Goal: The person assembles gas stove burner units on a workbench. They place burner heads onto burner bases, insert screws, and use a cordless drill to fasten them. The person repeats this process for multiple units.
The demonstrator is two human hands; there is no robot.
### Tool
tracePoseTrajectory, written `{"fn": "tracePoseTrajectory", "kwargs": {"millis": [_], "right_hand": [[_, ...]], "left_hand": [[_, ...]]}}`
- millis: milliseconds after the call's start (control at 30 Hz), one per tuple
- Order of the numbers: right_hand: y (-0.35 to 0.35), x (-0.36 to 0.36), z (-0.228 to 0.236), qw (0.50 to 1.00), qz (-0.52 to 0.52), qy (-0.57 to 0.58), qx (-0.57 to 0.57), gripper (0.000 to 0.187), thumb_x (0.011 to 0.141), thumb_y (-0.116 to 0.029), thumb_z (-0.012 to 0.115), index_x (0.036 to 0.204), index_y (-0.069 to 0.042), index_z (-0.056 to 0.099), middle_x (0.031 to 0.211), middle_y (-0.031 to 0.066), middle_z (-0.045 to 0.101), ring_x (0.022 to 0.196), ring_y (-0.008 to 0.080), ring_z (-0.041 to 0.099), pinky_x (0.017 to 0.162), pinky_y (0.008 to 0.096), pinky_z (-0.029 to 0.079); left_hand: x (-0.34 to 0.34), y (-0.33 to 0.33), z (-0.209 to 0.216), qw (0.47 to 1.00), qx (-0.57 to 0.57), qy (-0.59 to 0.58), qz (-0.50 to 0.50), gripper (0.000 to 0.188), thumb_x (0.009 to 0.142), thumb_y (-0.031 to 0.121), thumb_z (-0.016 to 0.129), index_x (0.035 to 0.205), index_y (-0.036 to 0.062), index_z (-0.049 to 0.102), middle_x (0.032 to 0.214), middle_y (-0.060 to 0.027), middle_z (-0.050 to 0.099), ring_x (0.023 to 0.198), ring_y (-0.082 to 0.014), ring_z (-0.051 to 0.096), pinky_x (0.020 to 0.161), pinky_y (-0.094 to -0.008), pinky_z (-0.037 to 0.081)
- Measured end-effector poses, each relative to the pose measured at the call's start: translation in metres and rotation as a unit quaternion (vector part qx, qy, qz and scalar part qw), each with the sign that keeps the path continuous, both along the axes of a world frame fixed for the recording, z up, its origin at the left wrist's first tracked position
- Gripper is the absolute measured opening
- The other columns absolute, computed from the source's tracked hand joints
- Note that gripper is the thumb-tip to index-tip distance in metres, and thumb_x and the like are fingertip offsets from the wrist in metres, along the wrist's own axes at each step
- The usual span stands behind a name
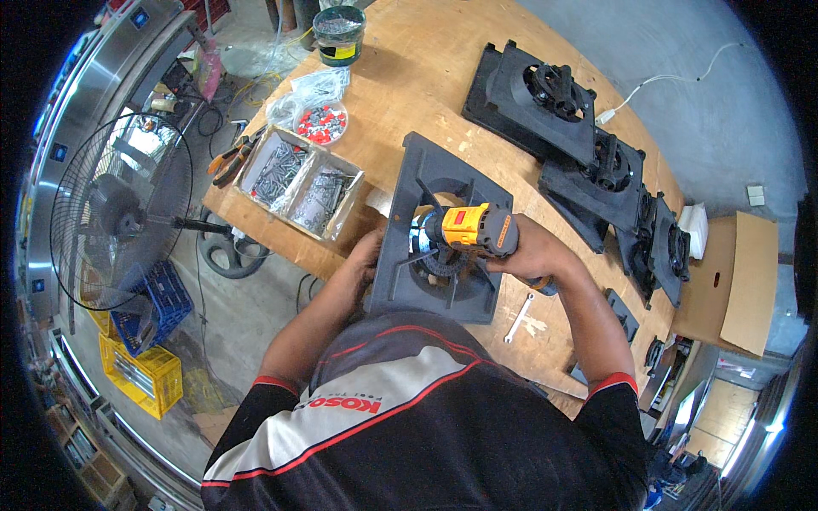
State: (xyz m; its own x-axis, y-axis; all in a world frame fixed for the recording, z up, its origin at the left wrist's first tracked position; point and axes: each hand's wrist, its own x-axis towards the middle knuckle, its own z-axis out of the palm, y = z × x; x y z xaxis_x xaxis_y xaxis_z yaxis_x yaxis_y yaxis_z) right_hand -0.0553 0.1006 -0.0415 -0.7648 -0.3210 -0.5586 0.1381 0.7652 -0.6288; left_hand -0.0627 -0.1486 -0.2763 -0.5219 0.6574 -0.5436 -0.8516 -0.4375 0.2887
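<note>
1. While the right hand (532, 251) wraps its fingers closed around a yellow cordless driver (464, 228), the tool's nose points into the black square frame (443, 230).
2. Left hand (365, 260) grips the frame's left edge, fingers curled.
3. Frame lies on the wooden worktop (426, 77), near its front edge; a cardboard screw box (298, 180) sits just left.

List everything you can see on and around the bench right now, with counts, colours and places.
black square frame: one, bench centre, under both hands
cordless driver: one, yellow and black, over that frame
finished black frames: several, stacked along bench right
cardboard screw box: one, two compartments, bench left
dish of red and grey caps: one, behind box
dark tub: one, far edge
spanner: one, silver, near right
pedestal fan: one, floor left
crates: blue and yellow, floor left
left hand: grips frame's left edge
right hand: holds driver
</note>
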Motion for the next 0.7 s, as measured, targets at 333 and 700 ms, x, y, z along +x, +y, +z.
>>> {"fn": "tracePoseTrajectory", "kwargs": {"millis": [333,700], "right_hand": [[0.005,-0.005,-0.007,1.0,0.013,0.002,-0.001,0.055,0.066,-0.016,0.082,0.115,-0.003,0.063,0.105,0.0166,0.07,0.098,0.0273,0.067,0.091,0.0352,0.051],[-0.001,-0.008,0.001,0.999,0.032,-0.004,0.009,0.053,0.064,-0.014,0.082,0.112,-0.002,0.064,0.103,0.0178,0.07,0.097,0.0296,0.067,0.089,0.0364,0.052]], "left_hand": [[0.0,-0.004,-0.001,0.999,0.016,-0.013,-0.035,0.031,0.096,0.022,0.05,0.113,-0.0021,0.062,0.103,-0.0167,0.069,0.087,-0.0253,0.07,0.079,-0.04,0.06],[0.007,0.0,-0.011,0.999,-0.015,-0.025,0.022,0.034,0.094,0.027,0.054,0.111,-0.0011,0.064,0.098,-0.0137,0.07,0.08,-0.0232,0.07,0.072,-0.0361,0.06]]}}
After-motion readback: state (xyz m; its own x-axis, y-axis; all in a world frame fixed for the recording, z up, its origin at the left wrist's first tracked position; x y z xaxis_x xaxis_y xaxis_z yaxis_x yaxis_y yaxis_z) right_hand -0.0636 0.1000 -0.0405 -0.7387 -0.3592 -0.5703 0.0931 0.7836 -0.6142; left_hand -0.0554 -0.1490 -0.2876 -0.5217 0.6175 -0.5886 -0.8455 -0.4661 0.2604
